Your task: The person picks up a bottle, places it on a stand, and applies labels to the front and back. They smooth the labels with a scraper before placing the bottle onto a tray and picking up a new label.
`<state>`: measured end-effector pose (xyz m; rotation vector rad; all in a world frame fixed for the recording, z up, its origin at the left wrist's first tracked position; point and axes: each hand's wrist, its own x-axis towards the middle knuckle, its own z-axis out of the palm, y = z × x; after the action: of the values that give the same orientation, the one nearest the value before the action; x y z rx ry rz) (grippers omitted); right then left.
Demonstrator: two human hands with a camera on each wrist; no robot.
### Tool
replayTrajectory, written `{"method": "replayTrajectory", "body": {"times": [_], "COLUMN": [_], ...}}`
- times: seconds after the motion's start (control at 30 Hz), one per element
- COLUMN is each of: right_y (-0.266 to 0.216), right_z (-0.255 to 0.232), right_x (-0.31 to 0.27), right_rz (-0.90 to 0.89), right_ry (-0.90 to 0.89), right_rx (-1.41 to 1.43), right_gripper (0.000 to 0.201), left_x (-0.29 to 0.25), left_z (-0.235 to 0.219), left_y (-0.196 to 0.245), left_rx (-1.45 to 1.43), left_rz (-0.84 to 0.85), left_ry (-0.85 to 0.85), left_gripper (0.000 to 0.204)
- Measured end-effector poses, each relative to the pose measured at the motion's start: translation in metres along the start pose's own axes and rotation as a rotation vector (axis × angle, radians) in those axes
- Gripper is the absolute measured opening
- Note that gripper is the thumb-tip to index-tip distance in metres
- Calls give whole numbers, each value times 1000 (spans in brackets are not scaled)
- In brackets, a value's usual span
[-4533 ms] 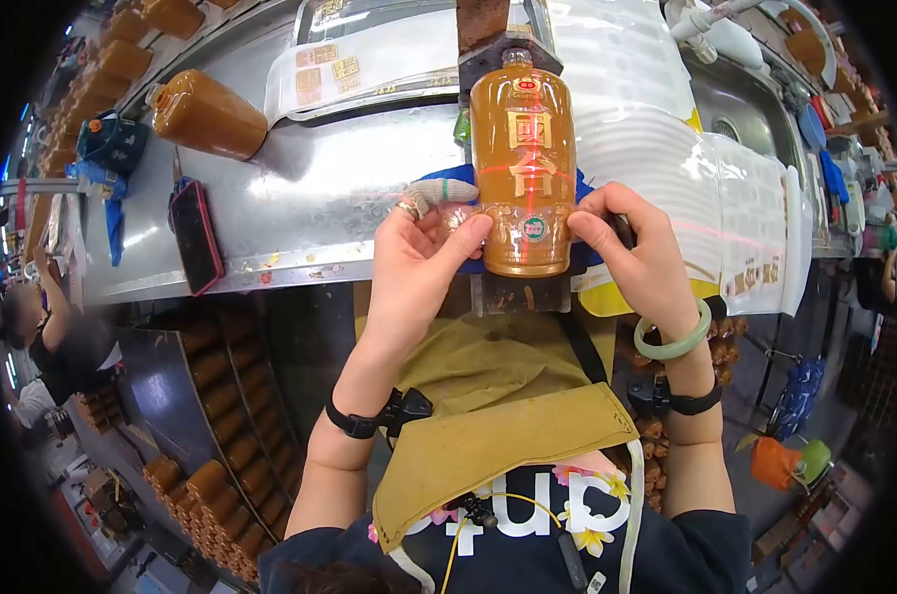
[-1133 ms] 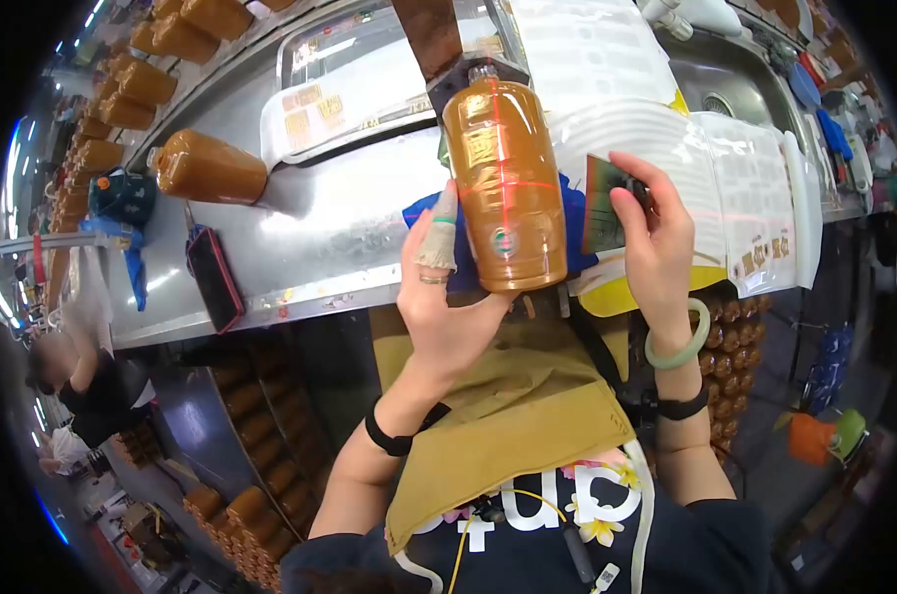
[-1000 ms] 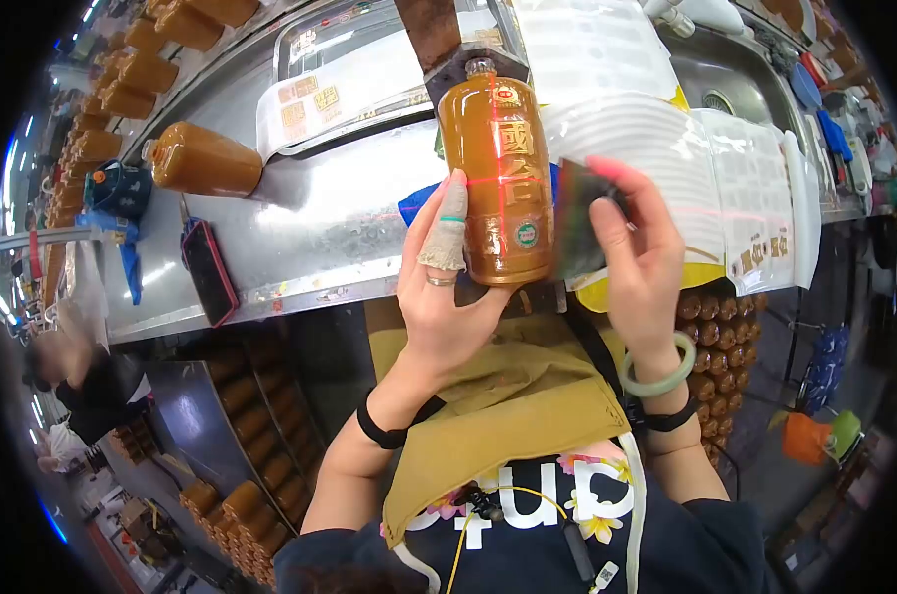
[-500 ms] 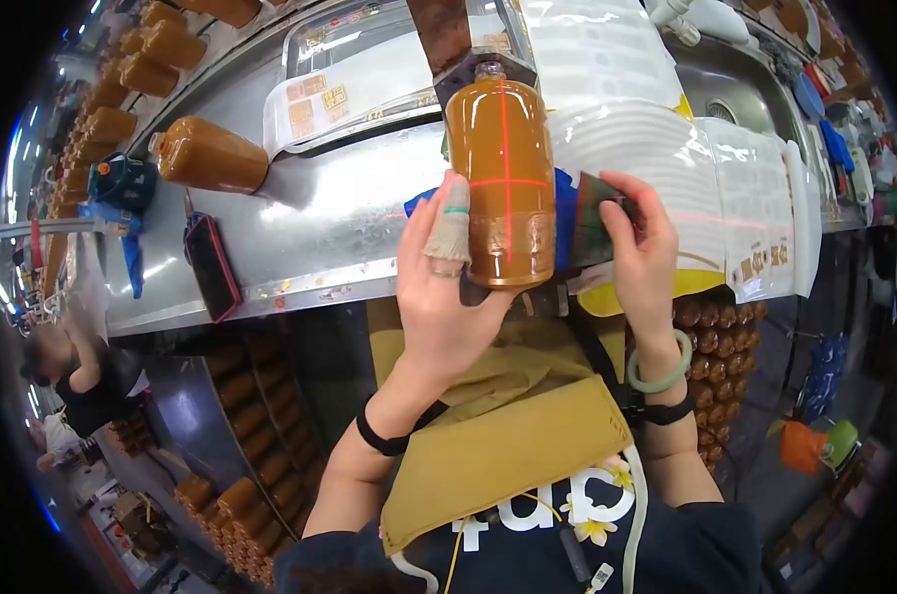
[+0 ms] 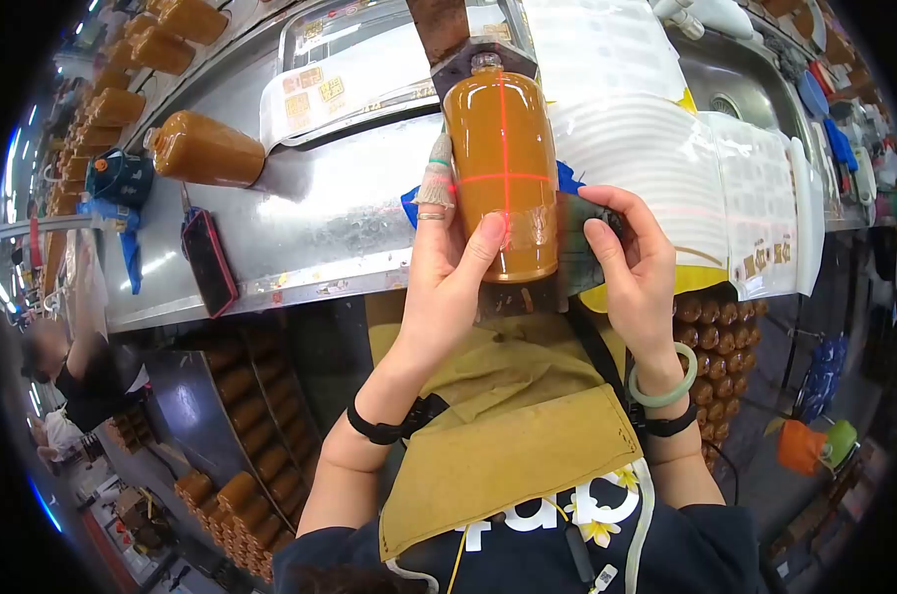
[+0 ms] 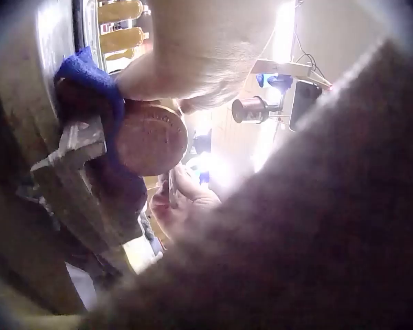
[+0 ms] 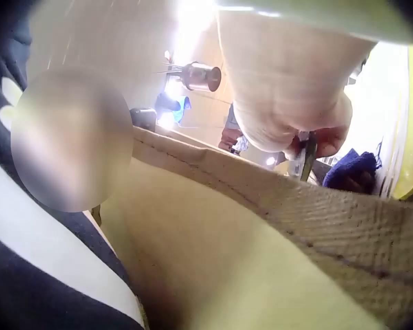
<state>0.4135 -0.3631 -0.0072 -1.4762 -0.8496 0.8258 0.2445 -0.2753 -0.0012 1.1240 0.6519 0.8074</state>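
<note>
A glossy brown bottle (image 5: 503, 139) lies with its neck away from the person, its plain side up, crossed by red light lines. The left hand (image 5: 444, 272) grips its lower left side, thumb on top near the base, a cloth cover on one finger. In the left wrist view the round bottle base (image 6: 151, 139) shows beside that hand (image 6: 199, 55). The right hand (image 5: 635, 262) pinches a dark flat scraper (image 5: 579, 243) against the bottle's lower right side. In the right wrist view the scraper (image 7: 307, 159) is seen edge-on between the fingers.
Another brown bottle (image 5: 206, 148) lies on the metal counter (image 5: 340, 198) at left, near a phone (image 5: 209, 262). Behind is a tray with a gold-marked sheet (image 5: 315, 94). White sheets (image 5: 632, 148) lie at right before a sink (image 5: 736, 84). A blue cloth (image 6: 90, 72) is under the bottle.
The gold lettering on the bottle has turned out of view. The left thumb has come up onto the bottle's top, and the scraper has moved slightly towards the person.
</note>
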Motion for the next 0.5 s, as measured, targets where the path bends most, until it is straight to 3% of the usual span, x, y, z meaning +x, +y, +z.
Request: {"method": "replayTrajectory", "body": {"times": [0.17,0.4,0.5], "right_y": [-4,-26,-38], "right_z": [6,15,26], "right_x": [3,11,15], "right_rz": [-62,-169,-226], "right_ry": [-4,-62,-117], "right_rx": [-6,-226,-366], "right_gripper": [24,25,25], "left_x": [0,-1,-4], "left_z": [-3,-6,-17], "left_y": [-5,-6,-17], "left_rx": [-1,13,-72], "left_rz": [16,13,-71], "left_ry": [15,12,13], "left_gripper": [73,68,69]}}
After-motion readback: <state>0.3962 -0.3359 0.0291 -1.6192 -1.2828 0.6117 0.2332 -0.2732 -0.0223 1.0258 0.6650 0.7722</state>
